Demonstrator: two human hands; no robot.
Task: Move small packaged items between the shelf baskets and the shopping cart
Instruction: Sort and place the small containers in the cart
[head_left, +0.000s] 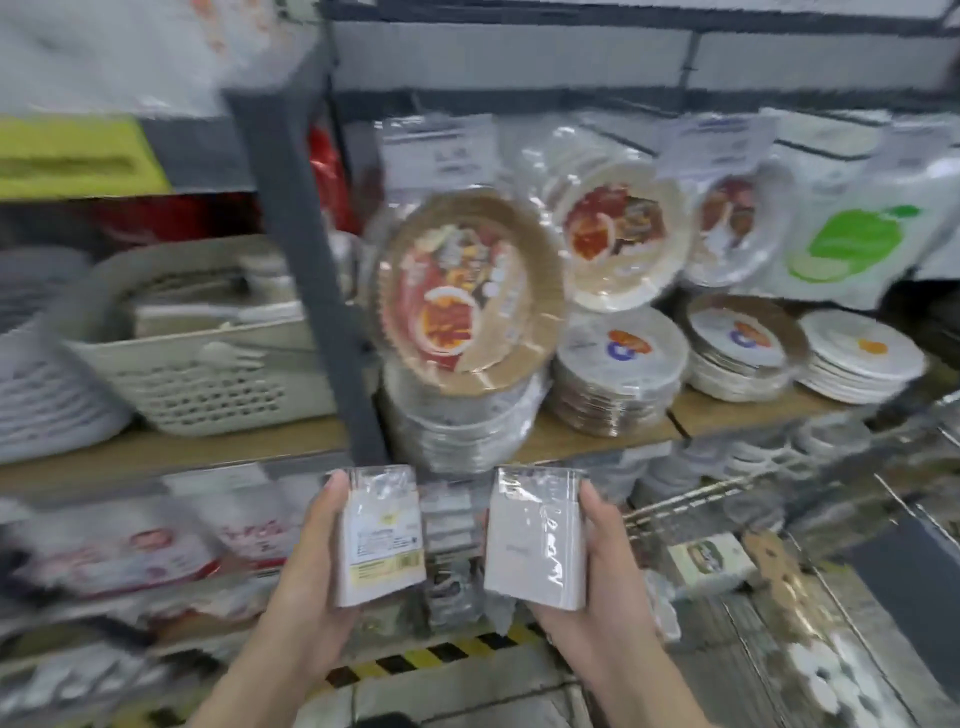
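Observation:
My left hand (311, 566) grips a small white pack wrapped in clear film (382, 535), with a yellow label and barcode facing me. My right hand (602, 571) grips a second, plain white pack (532, 540) of the same size. Both packs are held upright, side by side, low in the view in front of the shelf. A beige perforated basket (208, 384) holding flat wrapped items sits on the wooden shelf at the left. The wire shopping cart (810, 499) is at the lower right, with a green-labelled box (709, 564) and other goods inside. The picture is blurred.
A dark shelf post (306, 270) stands just above my hands. Wrapped paper plates (462, 291) hang and lie in stacks (618, 379) on the shelf to the right. More packaged goods fill the lower shelf at the left. Yellow-black tape (431, 654) marks the floor edge.

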